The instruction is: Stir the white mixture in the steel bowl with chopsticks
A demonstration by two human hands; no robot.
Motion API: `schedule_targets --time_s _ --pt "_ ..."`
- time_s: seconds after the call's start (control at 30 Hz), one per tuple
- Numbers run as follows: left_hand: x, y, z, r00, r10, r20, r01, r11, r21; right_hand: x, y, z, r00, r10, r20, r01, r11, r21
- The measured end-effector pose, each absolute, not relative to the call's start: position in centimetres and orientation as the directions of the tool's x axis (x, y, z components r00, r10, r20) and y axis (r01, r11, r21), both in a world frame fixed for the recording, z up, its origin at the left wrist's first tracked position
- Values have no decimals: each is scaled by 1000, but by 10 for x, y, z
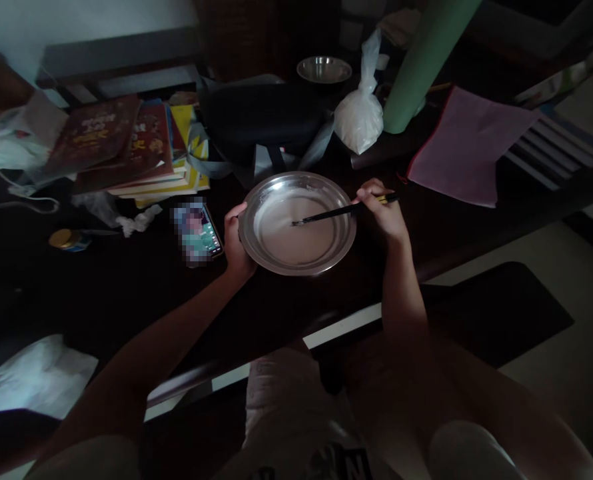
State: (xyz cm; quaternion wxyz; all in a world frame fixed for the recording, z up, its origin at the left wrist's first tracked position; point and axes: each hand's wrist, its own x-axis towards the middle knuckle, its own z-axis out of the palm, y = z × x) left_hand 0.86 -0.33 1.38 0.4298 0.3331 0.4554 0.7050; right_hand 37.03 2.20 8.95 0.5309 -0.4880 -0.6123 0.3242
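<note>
the steel plate (297, 224) sits on the dark table (126, 287), near its front edge, holding pale batter (296, 233). the left hand (236, 243) clamps the plate's left rim. the right hand (381, 210) pinches the chopsticks (344, 211), tips in the liquid. stirring seems best kept shallow and slow, the rim braced, so nothing slops toward the phone (197, 231).

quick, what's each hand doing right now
Left hand: closed on the rim of the metal plate.
Right hand: closed around the chopsticks, tips in the white liquid.
</note>
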Motion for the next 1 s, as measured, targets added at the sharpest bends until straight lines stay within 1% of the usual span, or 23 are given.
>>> schedule_targets --time_s 0.07,0.2,0.23,0.37,0.47,0.53,0.7,0.8,0.87,1.0 --pt "10 -4 13 -411 907 88 -296 -224 928 371 22 90 53 945 323 238 302 -923" --pt "12 -4 13 -434 896 94 -274 -231 934 370 22 89 -50 954 297 239 300 -923" --pt "12 -4 13 -438 894 97 -271 -234 934 370 22 89 -48 953 300 250 303 -920" --pt "7 -3 13 -403 911 91 -284 -219 934 373 23 87 55 942 330 252 307 -918" --pt "4 -2 12 -374 925 72 -304 -195 932 372 23 87 -8 949 314 233 307 -923" --pt "4 -2 11 -382 922 68 -305 -195 932 371 22 88 -43 952 304 245 305 -920" --pt "11 -3 11 -446 888 112 -263 -250 932 370 21 90 52 944 325 244 303 -921" --pt "12 -3 10 -430 895 122 -249 -247 936 369 20 91 -13 951 308 240 302 -923" --pt "11 -3 11 -430 897 104 -264 -235 935 369 21 91 -31 950 312 256 309 -916" --pt "10 -2 13 -442 896 43 -331 -208 920 372 22 89 61 940 335 241 312 -919"
